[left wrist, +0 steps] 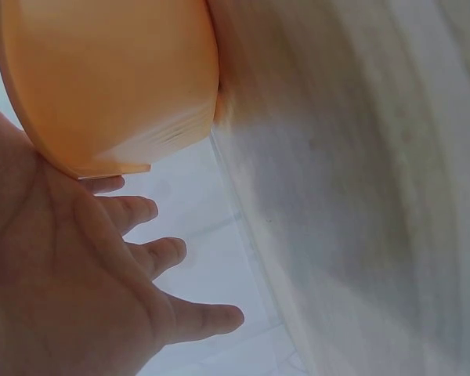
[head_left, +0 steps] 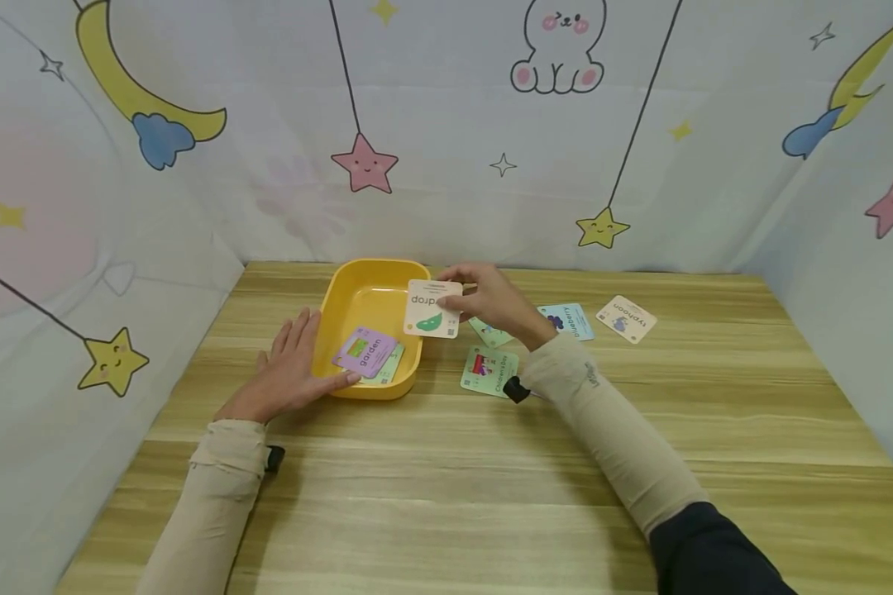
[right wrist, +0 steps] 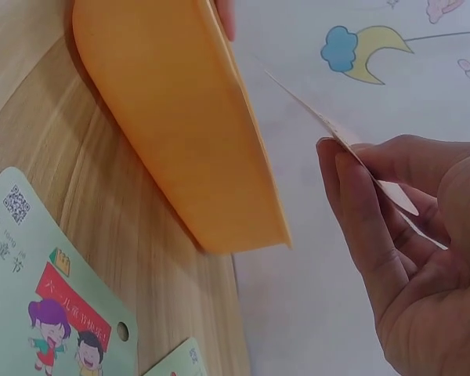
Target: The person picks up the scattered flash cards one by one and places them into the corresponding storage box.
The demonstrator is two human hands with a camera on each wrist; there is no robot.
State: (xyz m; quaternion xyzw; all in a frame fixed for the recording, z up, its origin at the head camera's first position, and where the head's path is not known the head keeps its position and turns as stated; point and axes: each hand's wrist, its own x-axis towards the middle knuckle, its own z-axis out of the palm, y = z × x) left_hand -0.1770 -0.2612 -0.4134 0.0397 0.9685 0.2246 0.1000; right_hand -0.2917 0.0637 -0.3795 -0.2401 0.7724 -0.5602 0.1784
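White card (head_left: 432, 317), edge in R fingers (right wrist: 364, 223), gap to yellow tray (right wrist: 180, 117) rim

I see a tray (head_left: 375, 299) on the table (head_left: 387, 487), 2 stacked cards (head_left: 365, 355) in it, the left hand (head_left: 290, 372) at its left, the right hand's card (head_left: 429, 309) above its right rim, loose cards (head_left: 627, 320) farther right.

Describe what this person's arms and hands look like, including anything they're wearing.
The left hand and right hand are both ungloved. A beige left sleeve and beige right sleeve cover the forearms, the right one with small dark lettering near its cuff. Higher up that arm is a dark sleeve. A small black device shows by each wrist.
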